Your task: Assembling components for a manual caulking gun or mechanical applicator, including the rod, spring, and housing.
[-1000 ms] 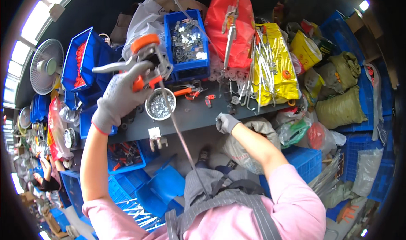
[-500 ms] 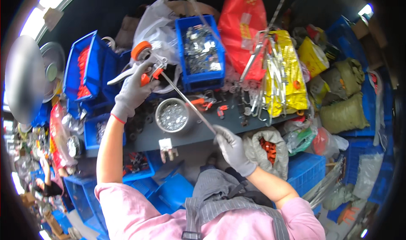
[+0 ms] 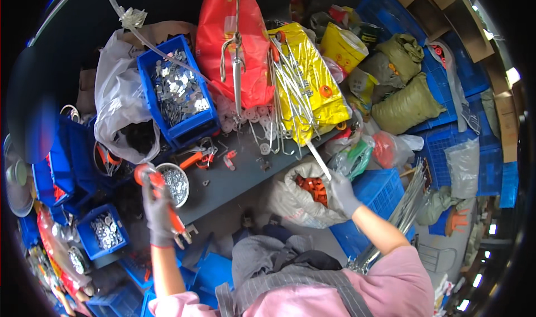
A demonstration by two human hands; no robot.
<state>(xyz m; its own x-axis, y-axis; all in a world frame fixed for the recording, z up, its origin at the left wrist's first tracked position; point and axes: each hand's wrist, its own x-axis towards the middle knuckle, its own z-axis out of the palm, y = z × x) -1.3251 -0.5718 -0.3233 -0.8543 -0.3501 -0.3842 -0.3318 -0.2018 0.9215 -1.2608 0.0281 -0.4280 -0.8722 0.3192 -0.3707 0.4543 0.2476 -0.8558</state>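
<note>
With right fingers closed on the pale rod near the yellow bag, and left fingers wrapped around the orange tool beside the bowl, steer clear of the near sack.

Pink shirt, pinstriped grey apron, grey gloves are worn.

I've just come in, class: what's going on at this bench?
A person in gloves is working at the bench. Their left hand grips an orange tool, beside the bowl of small metal parts. Their right hand holds one end of a pale strip, next to the open sack of orange parts. The strip's other end points to the lower edge of the yellow bag, where thin metal rods lie.
</note>
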